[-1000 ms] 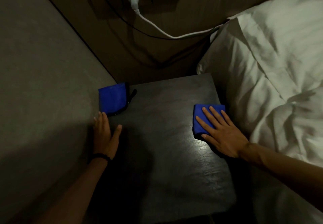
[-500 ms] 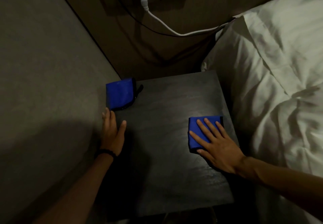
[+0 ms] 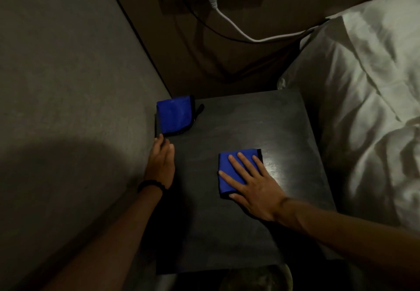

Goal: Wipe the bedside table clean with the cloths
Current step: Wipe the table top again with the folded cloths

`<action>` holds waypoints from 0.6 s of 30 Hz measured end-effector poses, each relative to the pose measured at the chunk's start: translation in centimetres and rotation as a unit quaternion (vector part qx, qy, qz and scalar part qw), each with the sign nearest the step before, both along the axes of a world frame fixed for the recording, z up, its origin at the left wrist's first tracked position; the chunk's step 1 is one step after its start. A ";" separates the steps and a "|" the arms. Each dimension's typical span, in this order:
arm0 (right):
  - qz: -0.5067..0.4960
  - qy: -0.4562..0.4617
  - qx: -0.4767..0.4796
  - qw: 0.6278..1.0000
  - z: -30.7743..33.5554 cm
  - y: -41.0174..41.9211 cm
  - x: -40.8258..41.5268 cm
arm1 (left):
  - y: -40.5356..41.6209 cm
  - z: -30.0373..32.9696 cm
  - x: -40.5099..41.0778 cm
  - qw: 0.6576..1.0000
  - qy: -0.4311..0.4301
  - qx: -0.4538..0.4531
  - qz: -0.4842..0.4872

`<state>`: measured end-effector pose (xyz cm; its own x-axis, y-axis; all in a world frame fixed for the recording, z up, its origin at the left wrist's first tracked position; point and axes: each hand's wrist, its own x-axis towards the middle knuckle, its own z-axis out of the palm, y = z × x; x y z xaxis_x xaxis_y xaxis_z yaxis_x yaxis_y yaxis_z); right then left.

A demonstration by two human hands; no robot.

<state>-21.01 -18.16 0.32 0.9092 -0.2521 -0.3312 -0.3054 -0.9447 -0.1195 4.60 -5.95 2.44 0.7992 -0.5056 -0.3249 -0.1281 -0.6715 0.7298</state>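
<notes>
Blue folded cloth (image 3: pixel 231 170) lies flat near the middle of the dark, matte bedside table (image 3: pixel 261 120); the right hand (image 3: pixel 254 188) presses it with fingers spread. A second blue cloth (image 3: pixel 173 115), black-edged, sits at the far-left corner. The left hand (image 3: pixel 160 165) rests flat beside it, fingers together. White bedding (image 3: pixel 363 86) borders the right side; a grey wall (image 3: pixel 68 74) borders the left.

The right hand (image 3: pixel 252 186) is laid flat, palm down, with its fingers (image 3: pixel 237 165) spread and extended toward the far left. The left hand (image 3: pixel 161 165) is held flat at the left, fingers together and pointed away, thumb alongside. Both forearms are stretched forward from the near side; a dark band (image 3: pixel 150 185) is worn on the left wrist.
</notes>
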 end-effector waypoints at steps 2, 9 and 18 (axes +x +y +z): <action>0.008 -0.007 0.007 1.000 -0.1 0.8 1.0 | 0.0 -0.2 0.1 1.000 0.006 0.003 0.004; 0.055 -0.020 0.015 0.998 0.4 3.6 4.2 | -0.1 -0.3 0.7 1.000 0.008 0.019 0.006; 0.133 0.002 0.052 0.990 2.3 5.7 6.7 | -0.1 -0.4 1.2 1.000 0.012 0.028 -0.005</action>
<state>-14.35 -12.51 2.65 0.9375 0.0321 -0.3465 -0.0477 -0.9745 -0.2194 5.82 -6.01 2.03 0.7860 -0.4934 -0.3724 -0.1167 -0.7100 0.6945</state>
